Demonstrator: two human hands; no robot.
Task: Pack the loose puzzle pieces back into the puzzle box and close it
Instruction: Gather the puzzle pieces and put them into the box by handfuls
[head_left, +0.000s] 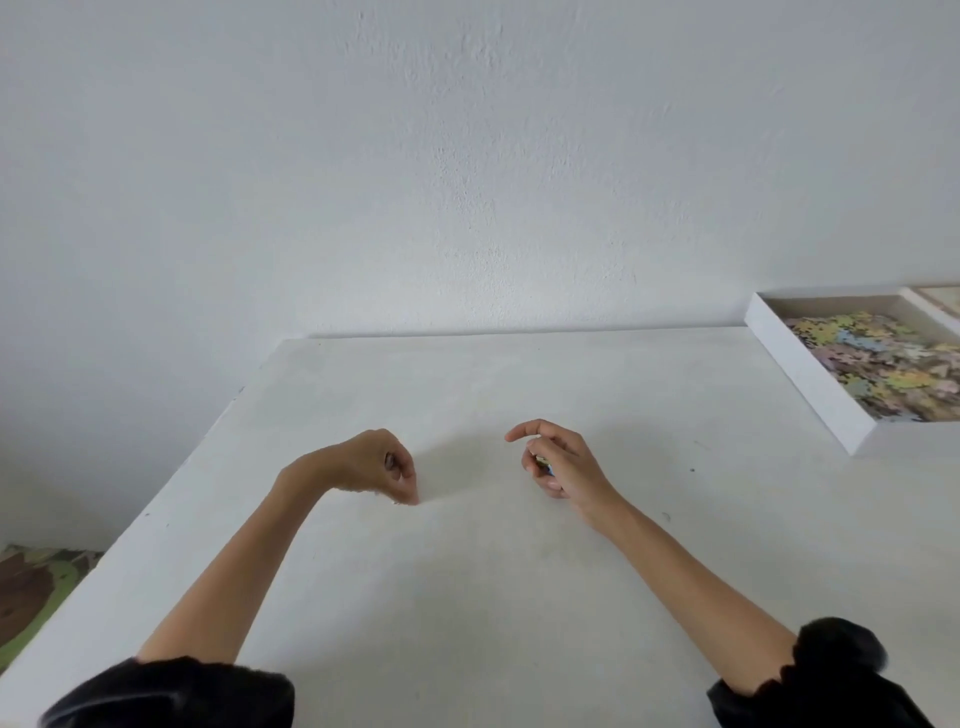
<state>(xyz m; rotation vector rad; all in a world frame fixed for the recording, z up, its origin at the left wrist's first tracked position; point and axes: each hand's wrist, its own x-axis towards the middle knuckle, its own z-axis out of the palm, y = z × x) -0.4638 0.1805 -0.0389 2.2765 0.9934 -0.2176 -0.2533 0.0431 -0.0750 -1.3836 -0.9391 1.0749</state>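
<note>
The right hand (558, 462) grips loose pieces (544, 464), its index finger sticking out free. The left hand (382, 465) is bunched, fingertips down on the worktop (467, 597); I cannot tell whether it pinches anything. The puzzle box (810, 382) lies open, and both hands sit left of it and nearer the person. Its long side runs diagonally, and the right hand is the closer one.

1. A plain white wall (467, 156), faintly rough, fills the view from 9 through 12 to 3 o'clock.
2. A white counter (467, 597) spreads from the centre to 6 o'clock, its far edge against the wall.
3. At 8 o'clock, past the counter's edge, a green-and-brown patterned mat (31, 587) lies lower down.
4. Light is soft, even.
</note>
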